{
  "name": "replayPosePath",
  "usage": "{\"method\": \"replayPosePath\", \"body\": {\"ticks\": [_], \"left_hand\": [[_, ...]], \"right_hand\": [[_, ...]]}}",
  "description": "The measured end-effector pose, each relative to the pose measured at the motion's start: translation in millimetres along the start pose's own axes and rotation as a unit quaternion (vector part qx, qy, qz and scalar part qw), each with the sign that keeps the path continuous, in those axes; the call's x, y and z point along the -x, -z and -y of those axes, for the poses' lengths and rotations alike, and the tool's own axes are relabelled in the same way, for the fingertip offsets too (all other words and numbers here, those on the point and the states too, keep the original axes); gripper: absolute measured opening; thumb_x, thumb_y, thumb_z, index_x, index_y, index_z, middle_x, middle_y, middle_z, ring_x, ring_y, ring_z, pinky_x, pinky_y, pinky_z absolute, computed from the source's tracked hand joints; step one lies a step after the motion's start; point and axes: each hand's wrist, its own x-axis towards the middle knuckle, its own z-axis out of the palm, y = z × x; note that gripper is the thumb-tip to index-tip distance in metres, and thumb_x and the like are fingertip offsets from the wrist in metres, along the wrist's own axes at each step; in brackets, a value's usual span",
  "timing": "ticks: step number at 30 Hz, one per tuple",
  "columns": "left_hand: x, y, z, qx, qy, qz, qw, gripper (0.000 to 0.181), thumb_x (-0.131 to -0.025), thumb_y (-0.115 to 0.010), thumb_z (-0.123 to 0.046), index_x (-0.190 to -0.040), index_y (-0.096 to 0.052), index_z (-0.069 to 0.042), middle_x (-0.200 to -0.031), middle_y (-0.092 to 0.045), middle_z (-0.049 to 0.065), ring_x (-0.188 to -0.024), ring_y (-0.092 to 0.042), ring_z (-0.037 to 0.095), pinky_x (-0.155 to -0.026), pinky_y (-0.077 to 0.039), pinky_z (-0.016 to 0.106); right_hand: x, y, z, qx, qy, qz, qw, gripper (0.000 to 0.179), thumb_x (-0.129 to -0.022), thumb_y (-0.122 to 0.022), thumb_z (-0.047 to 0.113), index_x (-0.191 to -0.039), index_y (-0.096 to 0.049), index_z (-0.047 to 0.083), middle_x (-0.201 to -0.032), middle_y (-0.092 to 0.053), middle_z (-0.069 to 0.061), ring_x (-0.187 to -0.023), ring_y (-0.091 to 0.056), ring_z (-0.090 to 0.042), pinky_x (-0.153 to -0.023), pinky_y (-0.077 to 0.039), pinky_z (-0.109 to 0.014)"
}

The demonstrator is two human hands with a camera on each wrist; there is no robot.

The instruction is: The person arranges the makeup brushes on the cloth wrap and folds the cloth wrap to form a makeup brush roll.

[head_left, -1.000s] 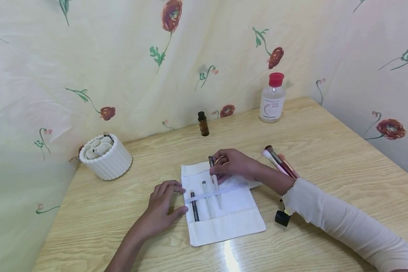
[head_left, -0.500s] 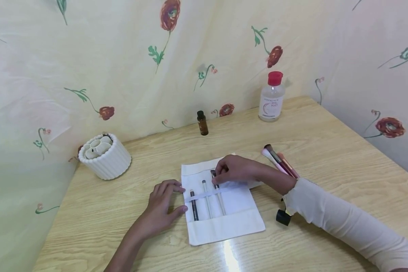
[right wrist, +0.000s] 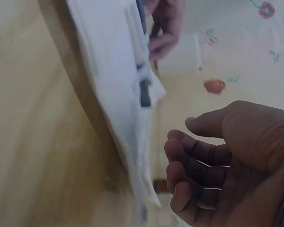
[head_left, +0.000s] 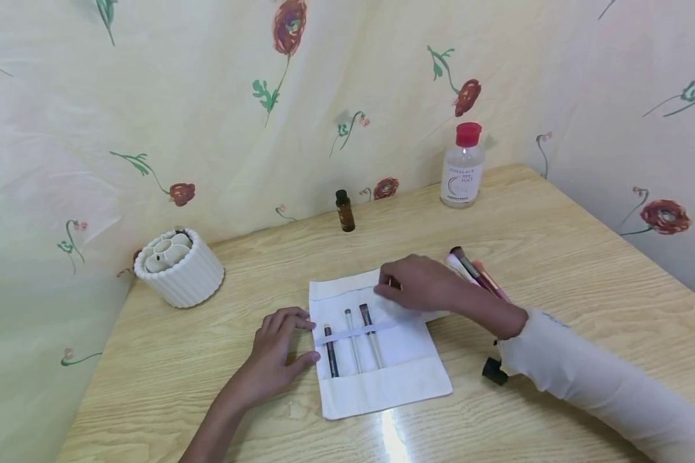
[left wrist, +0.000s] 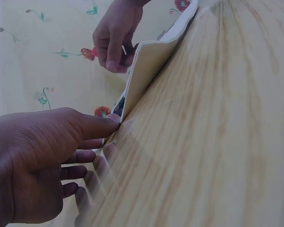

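Note:
A white fabric brush roll [head_left: 387, 393] lies unrolled on the table. Its band crosses three makeup brushes: a dark one [head_left: 332, 360], a thin pale-handled one [head_left: 354, 350] and a flat dark-headed brush [head_left: 376, 352]. My left hand [head_left: 278, 354] rests at the roll's left edge, its thumb and fingertips touching the cloth, as the left wrist view also shows. Over the roll's upper right part hovers my right hand [head_left: 419, 283], its fingers loosely curled. In the right wrist view that hand [right wrist: 227, 165] holds nothing and is apart from the cloth.
Several loose makeup brushes [head_left: 476, 269] lie right of the roll, partly behind my right forearm. A white ribbed holder [head_left: 188, 280] stands at the left. Farther back are a small brown bottle [head_left: 345, 213] and a clear bottle with a red cap [head_left: 462, 177].
My right hand has slid the flat brush down under the band, let go of it, and moved up and to the right. The left hand has stayed in place.

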Motion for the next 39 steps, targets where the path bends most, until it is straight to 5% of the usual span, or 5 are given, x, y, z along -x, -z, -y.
{"method": "replayPosePath", "body": {"ticks": [8,13,22,32,39], "left_hand": [[0.5,0.7,0.7,-0.008,-0.006,0.004,0.9999,0.045,-0.09,-0.077,-0.032,-0.126,-0.055,-0.015,-0.146,-0.042,0.005,-0.137,-0.029,0.027,-0.107,-0.02,0.056],[1.0,1.1,0.4,-0.009,-0.009,0.001,0.9999,0.044,-0.09,-0.077,-0.032,-0.125,-0.055,-0.015,-0.145,-0.042,0.006,-0.137,-0.029,0.028,-0.106,-0.021,0.056],[1.1,0.8,-0.1,-0.003,-0.006,0.001,1.0,0.045,-0.09,-0.076,-0.033,-0.125,-0.056,-0.015,-0.146,-0.042,0.005,-0.137,-0.029,0.027,-0.106,-0.021,0.055],[0.5,0.8,0.2,-0.003,-0.01,-0.003,0.9999,0.045,-0.09,-0.076,-0.035,-0.125,-0.055,-0.016,-0.146,-0.042,0.004,-0.137,-0.03,0.026,-0.105,-0.021,0.055],[0.4,0.2,0.9,0.0,-0.007,0.0,1.0,0.045,-0.091,-0.076,-0.036,-0.125,-0.055,-0.016,-0.146,-0.041,0.003,-0.137,-0.029,0.026,-0.106,-0.02,0.055]], "right_hand": [[16.0,39,-42,0.065,-0.071,-0.054,0.9939,0.016,-0.099,-0.064,0.026,-0.101,-0.069,0.011,-0.082,-0.065,0.002,-0.064,-0.056,-0.015,-0.054,-0.046,-0.031],[27.6,53,-61,0.117,-0.115,-0.032,0.986,0.014,-0.096,-0.067,0.021,-0.098,-0.069,0.007,-0.073,-0.06,0.0,-0.061,-0.054,-0.018,-0.05,-0.043,-0.032],[33.9,48,-76,0.158,-0.14,-0.002,0.9775,0.022,-0.091,-0.074,0.028,-0.091,-0.067,0.007,-0.071,-0.057,-0.002,-0.061,-0.053,-0.019,-0.05,-0.042,-0.032],[32.9,45,-80,0.124,-0.134,0.012,0.9832,0.018,-0.093,-0.069,0.023,-0.086,-0.066,0.007,-0.071,-0.057,-0.002,-0.06,-0.054,-0.018,-0.05,-0.043,-0.031],[26.5,52,-78,-0.008,-0.112,0.026,0.9934,0.018,-0.099,-0.063,0.026,-0.093,-0.068,0.01,-0.074,-0.06,-0.002,-0.061,-0.054,-0.017,-0.052,-0.045,-0.032]]}}
